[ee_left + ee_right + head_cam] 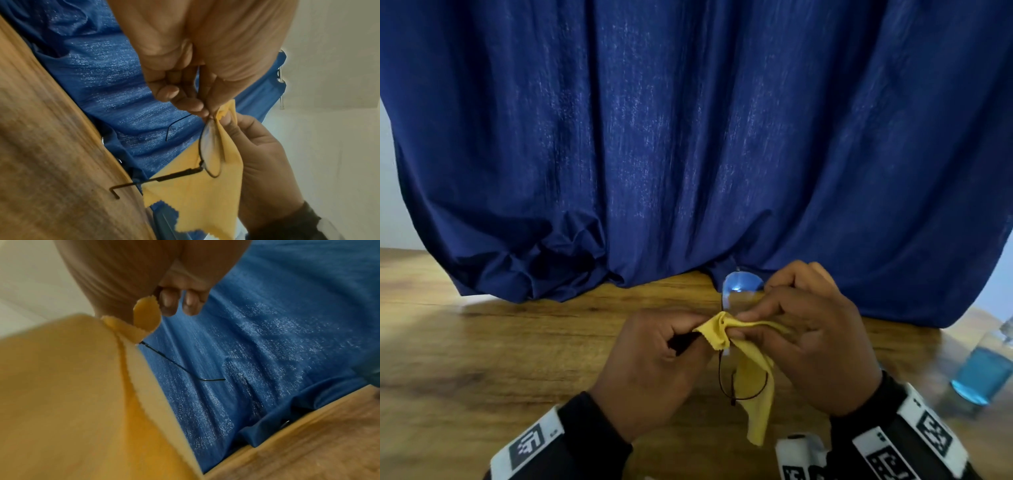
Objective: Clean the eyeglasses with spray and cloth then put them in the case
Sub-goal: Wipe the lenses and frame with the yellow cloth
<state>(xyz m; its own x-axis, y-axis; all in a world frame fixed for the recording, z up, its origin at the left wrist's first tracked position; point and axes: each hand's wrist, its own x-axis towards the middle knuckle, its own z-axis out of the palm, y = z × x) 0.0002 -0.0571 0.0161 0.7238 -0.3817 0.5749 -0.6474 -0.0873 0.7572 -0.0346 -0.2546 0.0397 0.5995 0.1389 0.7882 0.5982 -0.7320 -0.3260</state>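
Thin dark-rimmed eyeglasses [742, 289] are held above the wooden table [500, 342], temples unfolded. My left hand [698, 334] pinches the frame at the lens edge, seen close in the left wrist view, where the left hand [203, 112] meets the lens [209, 151]. My right hand [743, 322] pinches a yellow cloth [755, 383] bunched round the frame where both hands meet. The rest of the cloth [195, 203] hangs down behind the near lens. In the right wrist view the cloth [72, 386] fills the left, and one temple [179, 366] sticks out past it. No case is in view.
A clear spray bottle [983, 371] with blue liquid stands on the table at the right edge. A dark blue curtain [688, 154] hangs behind and bunches onto the table's far side. Bare wood lies to the left.
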